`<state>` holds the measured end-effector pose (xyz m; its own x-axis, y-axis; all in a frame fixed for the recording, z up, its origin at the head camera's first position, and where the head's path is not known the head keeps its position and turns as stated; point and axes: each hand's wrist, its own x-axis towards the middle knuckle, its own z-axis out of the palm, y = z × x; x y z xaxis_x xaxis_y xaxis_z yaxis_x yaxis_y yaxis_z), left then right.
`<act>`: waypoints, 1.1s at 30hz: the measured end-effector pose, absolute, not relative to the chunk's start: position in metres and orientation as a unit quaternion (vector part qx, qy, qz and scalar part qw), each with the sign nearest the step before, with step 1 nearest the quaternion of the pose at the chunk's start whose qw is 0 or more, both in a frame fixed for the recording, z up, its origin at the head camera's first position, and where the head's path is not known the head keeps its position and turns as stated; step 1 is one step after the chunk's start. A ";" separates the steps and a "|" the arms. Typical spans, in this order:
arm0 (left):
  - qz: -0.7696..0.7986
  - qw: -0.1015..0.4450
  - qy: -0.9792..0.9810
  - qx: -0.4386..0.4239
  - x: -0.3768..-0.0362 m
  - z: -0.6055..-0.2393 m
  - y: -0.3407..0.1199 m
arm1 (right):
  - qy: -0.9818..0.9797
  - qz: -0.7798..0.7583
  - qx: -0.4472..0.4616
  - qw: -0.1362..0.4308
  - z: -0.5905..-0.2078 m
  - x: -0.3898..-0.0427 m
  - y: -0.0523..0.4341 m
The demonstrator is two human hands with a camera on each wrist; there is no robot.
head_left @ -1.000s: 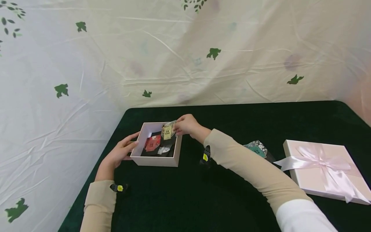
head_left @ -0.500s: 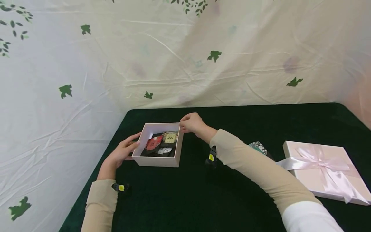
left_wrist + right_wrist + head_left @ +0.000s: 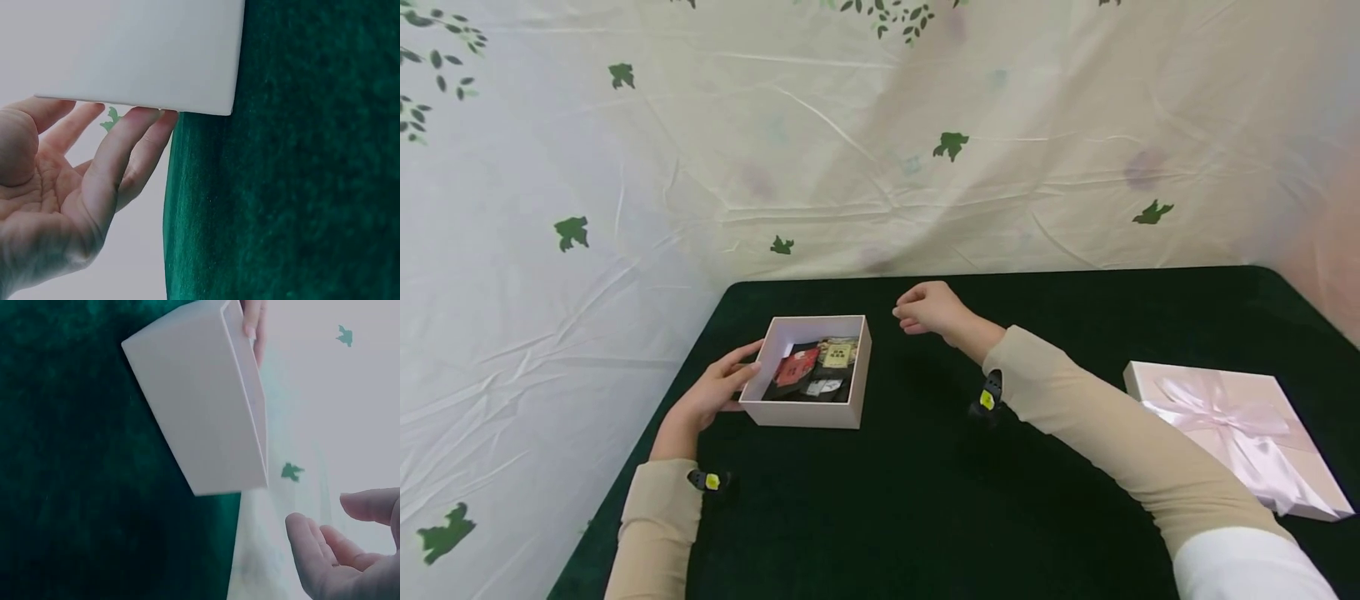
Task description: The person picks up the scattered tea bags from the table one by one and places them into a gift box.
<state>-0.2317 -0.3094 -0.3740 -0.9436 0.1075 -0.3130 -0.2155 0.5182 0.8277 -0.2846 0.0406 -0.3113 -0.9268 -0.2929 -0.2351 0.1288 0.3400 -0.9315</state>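
An open pale pink box [image 3: 808,410] [image 3: 137,56] [image 3: 194,406] sits on the green table [image 3: 925,500], holding several small printed packets [image 3: 816,371], one red and one yellow. My left hand [image 3: 718,392] [image 3: 75,175] rests straight-fingered against the box's left wall. My right hand [image 3: 928,308] [image 3: 350,556] hovers above the table to the right of the box, fingers loosely curled, holding nothing.
A pink box lid with a satin ribbon bow [image 3: 1232,433] lies at the right edge of the table. A creased cloth backdrop with green bird prints [image 3: 880,142] hangs behind the table and down its left side.
My right hand let a yellow packet go into the box, then drew back up and to the right, empty. The left hand stayed on the box.
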 end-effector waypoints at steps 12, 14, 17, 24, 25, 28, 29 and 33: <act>0.491 0.166 0.855 -0.026 -0.229 -0.374 -0.313 | 0.837 -0.521 -0.035 0.164 -0.314 -0.287 0.094; 0.492 0.165 0.855 -0.024 -0.228 -0.374 -0.313 | 0.848 -0.504 -0.033 0.160 -0.317 -0.285 0.102; 0.490 0.161 0.857 -0.020 -0.227 -0.373 -0.314 | 0.861 -0.483 -0.030 0.159 -0.323 -0.280 0.113; 0.494 0.164 0.853 -0.020 -0.227 -0.373 -0.313 | 0.885 -0.432 -0.042 0.167 -0.335 -0.267 0.138; 0.495 0.164 0.853 -0.021 -0.227 -0.373 -0.313 | 0.889 -0.424 -0.044 0.168 -0.336 -0.265 0.141; 0.495 0.164 0.853 -0.021 -0.229 -0.375 -0.313 | 0.901 -0.399 -0.050 0.167 -0.339 -0.259 0.152; 0.495 0.164 0.853 -0.021 -0.229 -0.376 -0.313 | 0.904 -0.391 -0.052 0.166 -0.339 -0.257 0.155; 0.494 0.162 0.854 -0.020 -0.231 -0.377 -0.313 | 0.916 -0.363 -0.059 0.161 -0.343 -0.248 0.169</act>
